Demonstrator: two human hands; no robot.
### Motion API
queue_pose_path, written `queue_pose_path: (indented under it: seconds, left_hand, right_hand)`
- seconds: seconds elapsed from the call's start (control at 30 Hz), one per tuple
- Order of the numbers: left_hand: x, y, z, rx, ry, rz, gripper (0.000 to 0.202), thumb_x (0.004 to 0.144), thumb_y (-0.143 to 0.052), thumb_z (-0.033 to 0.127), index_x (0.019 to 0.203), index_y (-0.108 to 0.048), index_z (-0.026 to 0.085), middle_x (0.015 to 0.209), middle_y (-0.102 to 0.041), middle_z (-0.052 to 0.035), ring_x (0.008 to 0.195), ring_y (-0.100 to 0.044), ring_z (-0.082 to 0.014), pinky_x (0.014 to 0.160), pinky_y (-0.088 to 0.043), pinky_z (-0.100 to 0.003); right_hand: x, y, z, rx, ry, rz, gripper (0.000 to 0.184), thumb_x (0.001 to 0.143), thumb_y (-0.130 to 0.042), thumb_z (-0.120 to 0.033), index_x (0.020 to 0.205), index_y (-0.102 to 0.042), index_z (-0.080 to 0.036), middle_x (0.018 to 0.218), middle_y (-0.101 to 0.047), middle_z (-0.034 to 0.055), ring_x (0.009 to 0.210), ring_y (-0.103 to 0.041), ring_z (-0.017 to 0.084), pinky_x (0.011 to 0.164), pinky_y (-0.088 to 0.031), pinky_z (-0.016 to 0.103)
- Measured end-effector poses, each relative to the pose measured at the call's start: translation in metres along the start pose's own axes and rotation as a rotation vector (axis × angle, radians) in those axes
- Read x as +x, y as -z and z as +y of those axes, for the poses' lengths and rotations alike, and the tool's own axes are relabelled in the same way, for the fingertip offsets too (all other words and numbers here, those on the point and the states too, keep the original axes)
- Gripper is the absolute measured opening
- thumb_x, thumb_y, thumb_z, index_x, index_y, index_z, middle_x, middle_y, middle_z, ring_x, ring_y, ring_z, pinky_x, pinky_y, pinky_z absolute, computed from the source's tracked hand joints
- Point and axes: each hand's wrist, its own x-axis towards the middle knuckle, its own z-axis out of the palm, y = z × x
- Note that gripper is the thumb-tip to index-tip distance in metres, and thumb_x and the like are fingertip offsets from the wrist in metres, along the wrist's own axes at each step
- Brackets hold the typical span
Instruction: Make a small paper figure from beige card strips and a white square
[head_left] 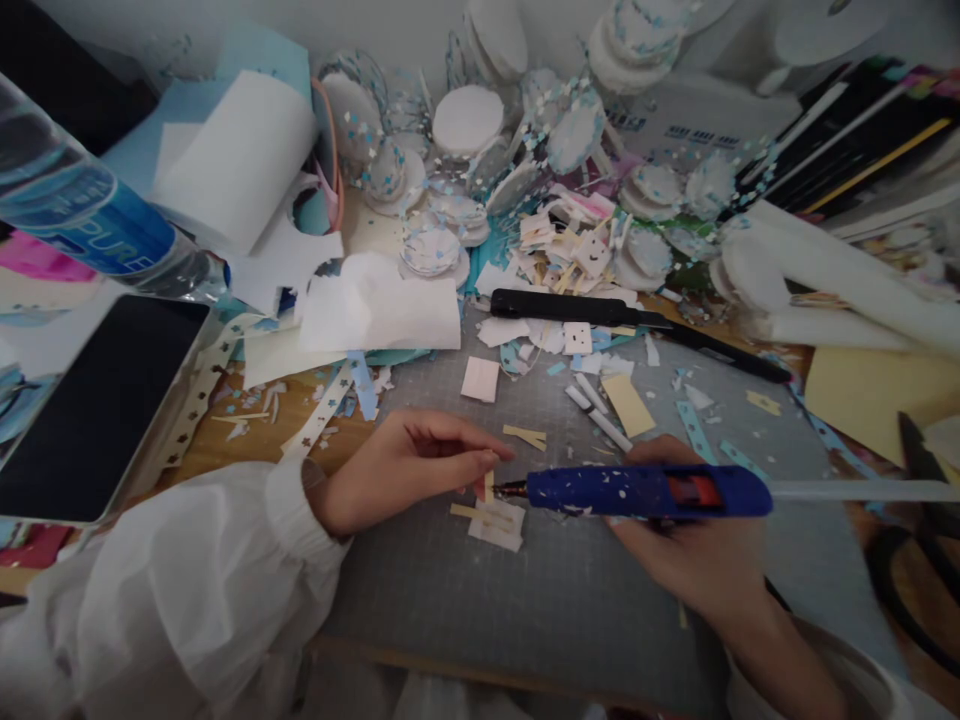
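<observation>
My right hand (686, 545) grips a blue glue gun (649, 491) with a white glue stick sticking out to the right. Its nozzle points left at a small yellow paper strip (489, 487). My left hand (416, 465) pinches that strip between thumb and fingers, just above a small white paper piece (499, 525) on the grey cutting mat (540, 590). Another yellow strip lies under the white piece.
A black utility knife (570, 307) lies at the mat's far edge among paper scraps. White foam discs (466, 120) pile up behind. A water bottle (90, 215) and a dark tablet (97, 400) are at left, and black scissors (922, 470) at right.
</observation>
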Motion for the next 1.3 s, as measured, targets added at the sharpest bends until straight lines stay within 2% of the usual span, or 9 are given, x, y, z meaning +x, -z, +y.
queue_pose_path:
  seconds: [0.47,0.63,0.83,0.97,1.07,1.13,1.23,1.3]
  left_hand:
    - [0.0,0.001,0.0,0.008,0.001,0.022,0.012,0.076,-0.068,0.018,0.083,-0.077,0.018,0.063,-0.069,-0.0022,0.056,-0.061,-0.0108,0.055,-0.048,-0.019]
    - [0.0,0.001,-0.001,-0.001,0.007,0.014,0.012,0.077,-0.068,0.02,0.085,-0.077,0.017,0.065,-0.071,-0.0031,0.058,-0.062,-0.0119,0.058,-0.049,-0.021]
    - [0.0,0.002,-0.003,-0.033,0.015,0.002,0.013,0.078,-0.068,0.022,0.087,-0.076,0.017,0.065,-0.071,-0.0029,0.058,-0.061,-0.011,0.059,-0.048,-0.02]
    - [-0.002,0.002,-0.004,-0.096,-0.019,0.018,0.013,0.077,-0.07,0.022,0.087,-0.075,0.016,0.066,-0.071,-0.0022,0.058,-0.06,-0.0096,0.06,-0.049,-0.02]
    - [-0.002,0.002,-0.007,-0.131,-0.059,0.023,0.013,0.078,-0.07,0.023,0.087,-0.074,0.015,0.068,-0.072,-0.0033,0.062,-0.063,-0.0096,0.061,-0.048,-0.019]
    - [-0.002,0.003,-0.009,-0.159,-0.083,0.024,0.014,0.079,-0.07,0.024,0.089,-0.073,0.015,0.07,-0.073,-0.0036,0.064,-0.064,-0.0095,0.062,-0.049,-0.019]
    - [-0.002,0.005,-0.012,-0.2,-0.088,0.011,0.015,0.079,-0.071,0.025,0.09,-0.072,0.014,0.072,-0.074,-0.0041,0.064,-0.065,-0.0094,0.063,-0.05,-0.02]
    - [-0.002,0.005,-0.014,-0.224,-0.083,0.005,0.016,0.078,-0.072,0.026,0.089,-0.071,0.014,0.073,-0.074,-0.0048,0.066,-0.067,-0.0104,0.064,-0.05,-0.021]
  right_hand:
    - [0.0,0.002,0.002,-0.045,0.044,-0.04,0.013,0.064,-0.057,-0.02,0.073,-0.05,-0.026,0.046,-0.05,-0.008,0.039,-0.049,0.013,0.038,-0.038,0.023]
    - [0.0,0.003,0.005,-0.091,0.095,-0.069,0.013,0.064,-0.056,-0.018,0.073,-0.05,-0.026,0.051,-0.054,-0.007,0.042,-0.052,0.013,0.04,-0.041,0.023]
    - [0.001,0.011,0.01,-0.087,0.153,-0.106,0.012,0.065,-0.059,-0.019,0.069,-0.049,-0.026,0.053,-0.054,-0.0062,0.045,-0.053,0.013,0.041,-0.042,0.023]
    - [0.004,0.018,0.004,-0.044,0.161,-0.07,0.012,0.067,-0.058,-0.021,0.07,-0.049,-0.027,0.055,-0.054,-0.0057,0.045,-0.054,0.014,0.041,-0.043,0.024]
    - [0.007,0.026,-0.002,-0.109,0.089,0.013,0.015,0.067,-0.062,-0.022,0.073,-0.051,-0.03,0.056,-0.057,-0.005,0.047,-0.057,0.017,0.044,-0.046,0.027]
    - [0.008,0.036,-0.001,-0.197,-0.003,0.129,0.017,0.067,-0.067,-0.023,0.072,-0.053,-0.031,0.058,-0.061,-0.0027,0.053,-0.061,0.02,0.05,-0.049,0.03]
    - [0.001,0.056,0.014,-0.287,-0.208,0.335,0.011,0.068,-0.071,-0.032,0.069,-0.06,-0.032,0.065,-0.067,0.0046,0.063,-0.067,0.026,0.055,-0.049,0.035]
    - [-0.01,0.072,0.033,-0.292,-0.367,0.379,0.014,0.07,-0.07,-0.041,0.065,-0.062,-0.03,0.059,-0.066,0.0072,0.057,-0.066,0.027,0.048,-0.045,0.037]
